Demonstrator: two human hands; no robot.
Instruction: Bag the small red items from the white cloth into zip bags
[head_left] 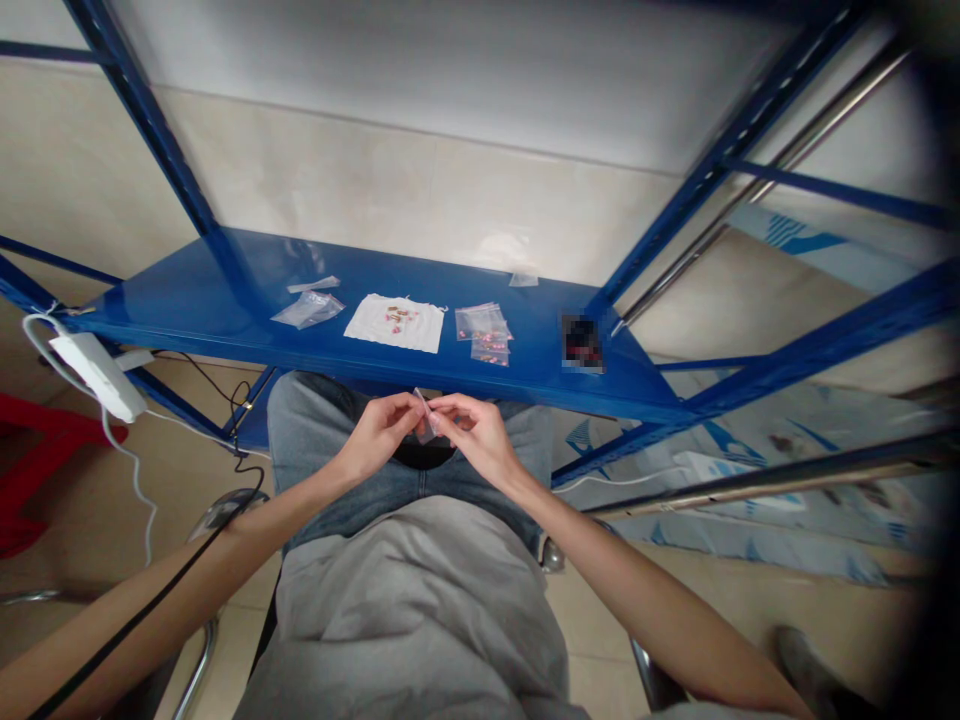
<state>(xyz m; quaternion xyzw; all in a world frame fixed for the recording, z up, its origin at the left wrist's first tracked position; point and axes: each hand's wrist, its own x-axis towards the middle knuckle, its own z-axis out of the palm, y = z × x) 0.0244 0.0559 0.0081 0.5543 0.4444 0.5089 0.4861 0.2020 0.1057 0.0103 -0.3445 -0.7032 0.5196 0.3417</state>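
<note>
Just off the shelf's front edge, above my lap, a small clear plastic zip bag [425, 418] is pinched between both hands. My left hand [388, 425] grips its left side with thumb and fingertips, and my right hand [474, 428] grips the other side. Whatever the bag contains is too small to make out. On the blue shelf beyond lies a white cloth pouch [360, 323] with several small pink and gold pieces [400, 318] on it. To its right are filled zip bags [491, 345] with similar coloured pieces. Flat bags that look unfilled [309, 309] lie to its left.
The blue metal shelf [405, 370] has uprights at both sides. A pixelated dark item [583, 343] sits at its right end, and a clear bag [523, 280] near the back edge. A white power strip [97, 375] with cables hangs at left. A red stool [45, 465] stands on the floor.
</note>
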